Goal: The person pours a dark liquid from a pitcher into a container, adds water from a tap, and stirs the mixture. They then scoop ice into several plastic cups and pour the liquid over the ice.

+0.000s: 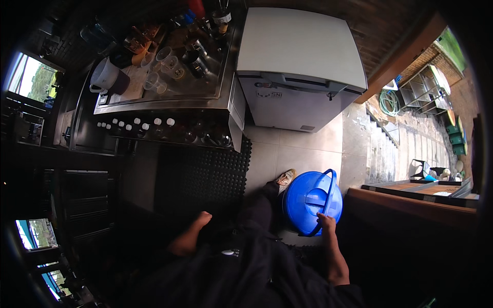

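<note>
My right hand (326,222) grips the raised blue carrying handle (330,192) of a round blue plastic container with a lid (298,196). The container is beside my leg on the right, near my shoe (286,178); whether its base touches the floor is hidden. My left hand (203,218) hangs in front of my body on the left, its fingers curled in with nothing visible in them. Below that hand is dark, studded rubber matting (215,169).
A white chest freezer (300,46) stands ahead, beside a steel counter (188,92) bearing clear plastic cups (169,67) and a pitcher (109,77). White-capped bottles (145,126) line the shelf below. On the right, a brown wooden edge (408,198) borders a doorway to outdoor steps (381,154).
</note>
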Tool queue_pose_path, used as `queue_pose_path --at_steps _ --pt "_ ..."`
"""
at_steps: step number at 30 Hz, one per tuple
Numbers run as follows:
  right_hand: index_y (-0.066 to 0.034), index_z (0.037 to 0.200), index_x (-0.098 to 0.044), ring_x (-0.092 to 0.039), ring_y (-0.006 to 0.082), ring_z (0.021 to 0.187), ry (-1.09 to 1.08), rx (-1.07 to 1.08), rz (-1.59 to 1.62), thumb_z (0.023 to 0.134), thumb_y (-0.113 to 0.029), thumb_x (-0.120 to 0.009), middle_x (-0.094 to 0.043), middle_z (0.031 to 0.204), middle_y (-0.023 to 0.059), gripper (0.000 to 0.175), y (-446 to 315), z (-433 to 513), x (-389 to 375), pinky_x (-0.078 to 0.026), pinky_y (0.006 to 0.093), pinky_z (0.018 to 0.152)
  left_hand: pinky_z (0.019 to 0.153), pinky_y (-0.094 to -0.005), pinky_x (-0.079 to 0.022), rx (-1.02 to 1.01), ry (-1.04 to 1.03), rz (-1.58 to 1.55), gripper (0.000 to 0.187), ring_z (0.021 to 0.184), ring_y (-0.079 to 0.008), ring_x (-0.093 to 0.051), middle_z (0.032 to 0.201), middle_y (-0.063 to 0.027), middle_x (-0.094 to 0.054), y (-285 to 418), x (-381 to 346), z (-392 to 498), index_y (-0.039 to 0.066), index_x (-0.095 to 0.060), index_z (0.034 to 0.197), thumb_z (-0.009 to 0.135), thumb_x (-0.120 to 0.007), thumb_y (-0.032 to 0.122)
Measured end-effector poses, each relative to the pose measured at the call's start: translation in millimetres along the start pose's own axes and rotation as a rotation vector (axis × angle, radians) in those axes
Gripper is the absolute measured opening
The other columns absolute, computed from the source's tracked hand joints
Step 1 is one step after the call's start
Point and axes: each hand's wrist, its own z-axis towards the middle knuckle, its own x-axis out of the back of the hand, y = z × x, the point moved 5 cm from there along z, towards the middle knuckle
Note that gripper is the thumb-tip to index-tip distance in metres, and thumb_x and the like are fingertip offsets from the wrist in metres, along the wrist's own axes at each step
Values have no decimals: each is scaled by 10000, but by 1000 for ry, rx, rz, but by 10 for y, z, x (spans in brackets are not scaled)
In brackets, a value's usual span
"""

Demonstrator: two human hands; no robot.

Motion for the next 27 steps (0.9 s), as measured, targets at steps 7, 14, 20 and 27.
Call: queue_pose_path --at_steps 7,14,20,27 --pt "55 899 -678 -654 203 679 -81 -8 190 744 -228 -817 -668 772 114 351 131 -678 -1250 -499 323 615 619 -342 -473 118 -110 9 182 647 -139 -570 706 -33 -611 -687 856 -542 46 -684 836 907 -603 193" --pt "42 885 -659 -614 182 649 -84 -40 331 754 -236 -810 -651 756 104 342 10 -1185 -2575 -479 329 600 812 -287 -496 -351 -50 -204 224 904 -119 -629 966 -27 -684 7 1376 -229 61 -670 1078 951 -614 236" --pt "-45 761 -631 -547 163 629 81 -116 382 768 -239 -764 -614 715 67 235 39 -1424 -3519 -415 322 589 849 -299 -493 -412 -288 60 246 959 -149 -637 1015 -44 -685 72 2117 463 52 -666 1101 954 -595 236" --pt "-72 800 -642 -481 146 554 37 -275 507 793 -292 -761 -624 727 63 250 554 -1959 -4654 -343 319 480 842 -388 -518 -520 -136 510 229 952 -273 -669 1003 -119 -695 -15 3420 1371 82 -681 1035 906 -625 264"
